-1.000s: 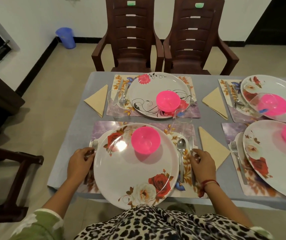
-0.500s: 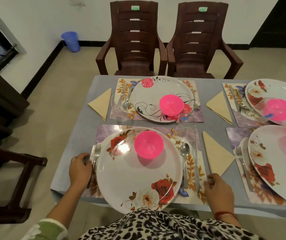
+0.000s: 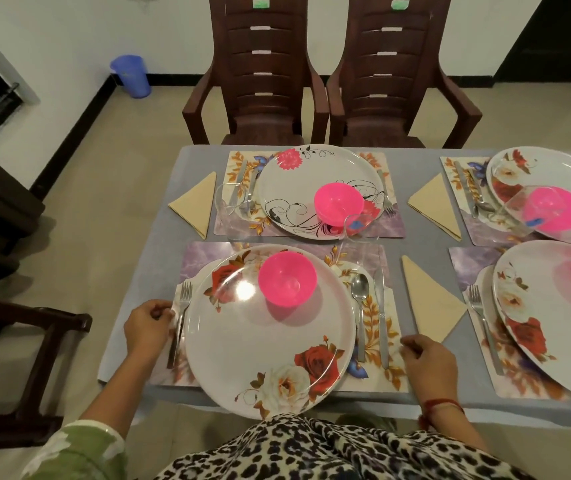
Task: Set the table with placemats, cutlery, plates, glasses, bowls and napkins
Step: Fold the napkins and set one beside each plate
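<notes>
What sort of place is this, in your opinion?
Most likely a dining room in a home: a cloth-covered table, each place with a placemat, plate and pink bowl, two brown chairs at its far side, and a blue bin on the floor.

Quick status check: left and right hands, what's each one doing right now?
Left hand: pinches the near placemat at its left edge.
Right hand: fingers curled at that placemat's right edge; grip cannot be told.
</notes>
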Action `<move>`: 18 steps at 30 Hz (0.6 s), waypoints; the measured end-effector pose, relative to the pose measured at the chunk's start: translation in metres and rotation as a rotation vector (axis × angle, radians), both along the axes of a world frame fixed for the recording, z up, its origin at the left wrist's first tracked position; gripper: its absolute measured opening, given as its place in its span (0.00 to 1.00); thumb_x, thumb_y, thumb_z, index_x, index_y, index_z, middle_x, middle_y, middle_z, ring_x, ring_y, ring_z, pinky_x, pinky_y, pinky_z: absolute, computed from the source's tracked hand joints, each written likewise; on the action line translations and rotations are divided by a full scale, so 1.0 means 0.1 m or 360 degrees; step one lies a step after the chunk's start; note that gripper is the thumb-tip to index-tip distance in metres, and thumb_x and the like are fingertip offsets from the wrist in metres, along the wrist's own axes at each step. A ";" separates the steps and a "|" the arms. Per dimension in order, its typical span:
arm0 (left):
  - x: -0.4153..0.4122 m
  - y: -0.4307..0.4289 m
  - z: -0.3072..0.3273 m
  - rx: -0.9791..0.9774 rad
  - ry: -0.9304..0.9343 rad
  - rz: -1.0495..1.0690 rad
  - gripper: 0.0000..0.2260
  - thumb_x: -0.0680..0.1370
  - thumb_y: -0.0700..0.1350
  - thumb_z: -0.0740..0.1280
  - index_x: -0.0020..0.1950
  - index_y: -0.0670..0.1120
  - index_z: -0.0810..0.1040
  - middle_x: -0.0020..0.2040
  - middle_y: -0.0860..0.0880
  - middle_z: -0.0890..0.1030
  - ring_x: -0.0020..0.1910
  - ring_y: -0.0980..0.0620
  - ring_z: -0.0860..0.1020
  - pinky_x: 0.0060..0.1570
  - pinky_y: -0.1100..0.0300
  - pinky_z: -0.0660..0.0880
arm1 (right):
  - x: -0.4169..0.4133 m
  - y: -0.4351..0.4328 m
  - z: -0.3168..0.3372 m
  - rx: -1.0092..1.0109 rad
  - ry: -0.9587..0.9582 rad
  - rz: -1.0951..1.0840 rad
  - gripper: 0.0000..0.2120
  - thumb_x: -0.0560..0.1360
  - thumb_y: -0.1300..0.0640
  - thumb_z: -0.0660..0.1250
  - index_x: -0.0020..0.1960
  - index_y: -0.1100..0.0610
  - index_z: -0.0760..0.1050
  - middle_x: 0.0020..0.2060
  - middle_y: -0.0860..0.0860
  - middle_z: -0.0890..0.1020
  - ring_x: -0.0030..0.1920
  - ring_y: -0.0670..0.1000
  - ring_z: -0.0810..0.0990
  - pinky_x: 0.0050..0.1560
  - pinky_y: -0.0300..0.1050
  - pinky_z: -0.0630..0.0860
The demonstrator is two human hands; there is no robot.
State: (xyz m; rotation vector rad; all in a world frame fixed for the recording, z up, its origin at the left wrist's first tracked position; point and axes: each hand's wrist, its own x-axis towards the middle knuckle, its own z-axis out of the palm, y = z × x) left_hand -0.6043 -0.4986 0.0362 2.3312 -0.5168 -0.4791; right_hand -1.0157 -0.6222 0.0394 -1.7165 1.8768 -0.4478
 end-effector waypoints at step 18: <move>0.02 0.12 -0.08 -0.0174 -0.0071 -0.0009 0.11 0.77 0.41 0.65 0.59 0.44 0.77 0.56 0.43 0.78 0.52 0.46 0.77 0.55 0.51 0.74 | 0.72 -1.38 0.50 0.0074 -0.0673 0.0669 0.46 0.63 0.61 0.78 0.74 0.50 0.57 0.72 0.51 0.62 0.68 0.53 0.64 0.67 0.54 0.66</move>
